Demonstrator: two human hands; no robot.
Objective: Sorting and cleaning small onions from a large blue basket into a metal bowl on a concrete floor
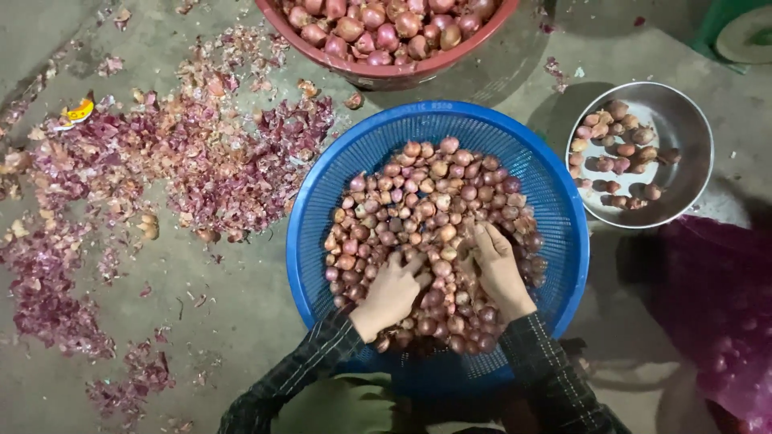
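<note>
Blue plastic basket [322, 201] sits at the centre of the concrete floor [241, 313], heaped with unpeeled shallots [426, 201]. Both hands press into the near side of the heap: the left hand [394, 289] curls its fingers loosely over several shallots, the right hand [498, 269] lies beside it, fingers spread flat, grasping nothing. Purple peelings [201, 153] litter the floor to the left; a steel bowl [683, 120] stands right, a red tub [386, 76] beyond.

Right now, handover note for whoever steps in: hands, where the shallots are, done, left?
Left hand and right hand: both palm-down in the shallots, fingers dug in; grip unclear.
Blue basket: full of unpeeled shallots.
Steel bowl, to the right: a few shallots.
Red tub, ahead: many shallots.
Peel scraps on the floor, left.
Left: the basketful looks unpeeled.
</note>
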